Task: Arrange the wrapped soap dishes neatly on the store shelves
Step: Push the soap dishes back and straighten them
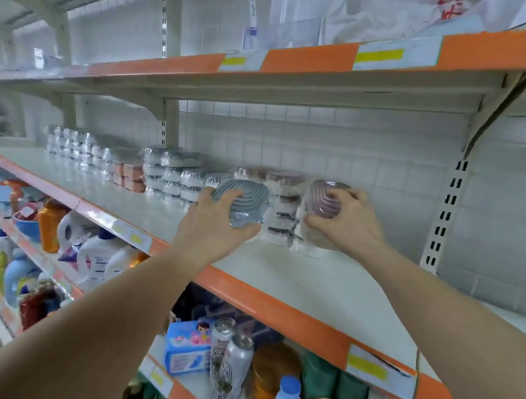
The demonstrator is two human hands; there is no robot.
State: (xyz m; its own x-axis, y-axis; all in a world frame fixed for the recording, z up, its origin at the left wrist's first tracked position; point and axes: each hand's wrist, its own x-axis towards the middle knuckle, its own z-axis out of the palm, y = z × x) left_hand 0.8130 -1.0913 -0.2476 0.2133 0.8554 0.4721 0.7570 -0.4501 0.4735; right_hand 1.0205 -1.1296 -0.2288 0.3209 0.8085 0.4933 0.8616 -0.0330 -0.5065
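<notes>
- The left hand (216,217) curls its fingers (222,194) round a grey soap dish (241,201), held tilted over the middle shelf (311,281), just in front of the wrapped stacks (172,175). It is best set flat and square against the neighbouring pile.
- The right hand (348,219) grips a mauve wrapped soap dish (323,196) at the row's right end. It should be lowered level so the wrap does not snag.
- The stack bases behind both hands are hidden, and the far-left stacks are blurred.
</notes>
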